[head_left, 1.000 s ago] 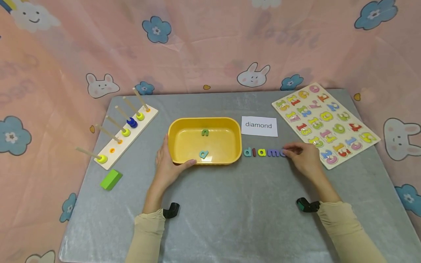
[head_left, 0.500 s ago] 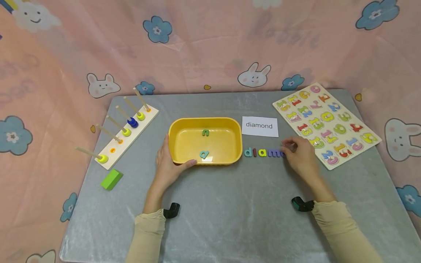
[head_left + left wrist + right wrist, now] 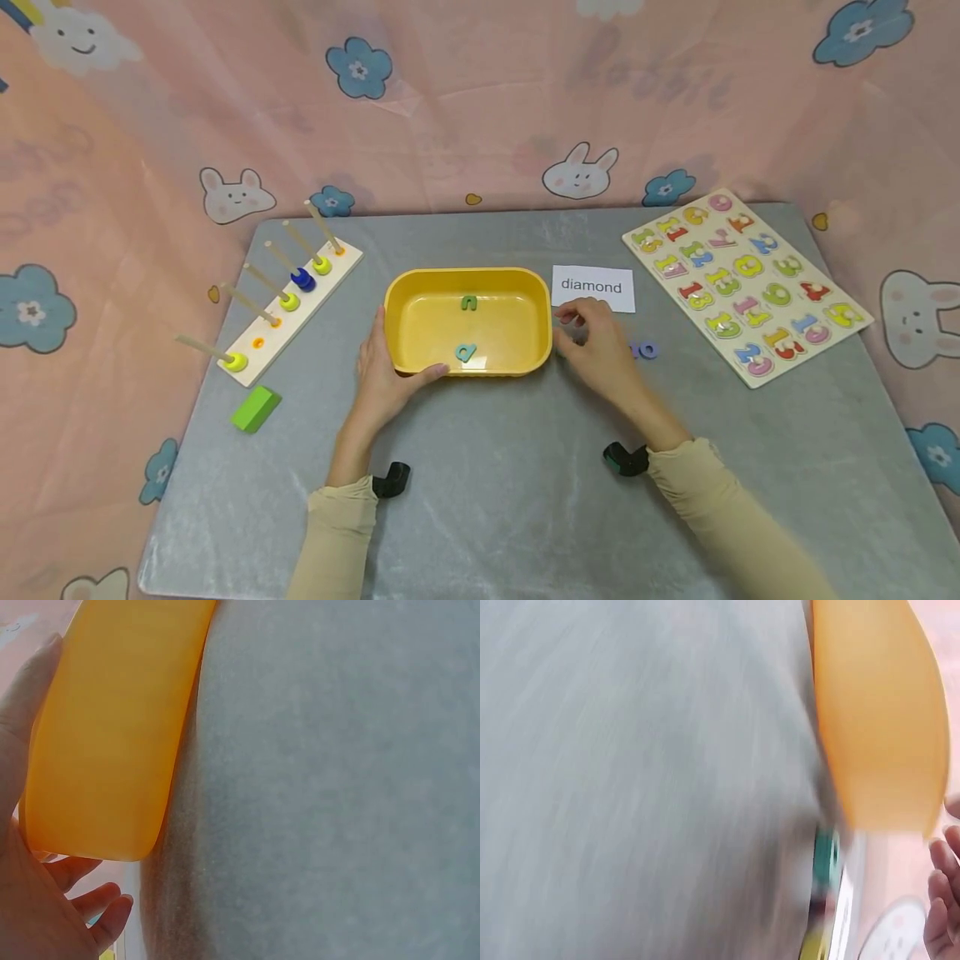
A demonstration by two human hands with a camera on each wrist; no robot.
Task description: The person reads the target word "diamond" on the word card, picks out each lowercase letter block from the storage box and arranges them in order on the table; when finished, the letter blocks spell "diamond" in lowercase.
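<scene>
At the left end of a yellow tray (image 3: 510, 321), my left hand (image 3: 377, 390) grips the tray, thumb over the front rim and fingers along the side. Inside lie a green letter n (image 3: 468, 298) and a teal letter d (image 3: 471, 347). My right hand (image 3: 606, 354) hovers at the tray's right end with loosely bent fingers; nothing shows between them. It hides most of a letter row, leaving a purple letter o (image 3: 655, 351) in sight. In the right wrist view, a blurred teal letter (image 3: 823, 855) and a yellow letter (image 3: 812, 946) appear below the tray.
A white card (image 3: 592, 287) reading "diamond" lies behind the right hand. A number puzzle board (image 3: 738, 271) is at the right. On the left stand a peg board (image 3: 247, 367) with rings and a green block (image 3: 256, 409). Pink patterned cloth surrounds the grey table.
My right hand has left the purple o at the row's right end and moved left to the tray's right side. The left hand stays on the tray.
</scene>
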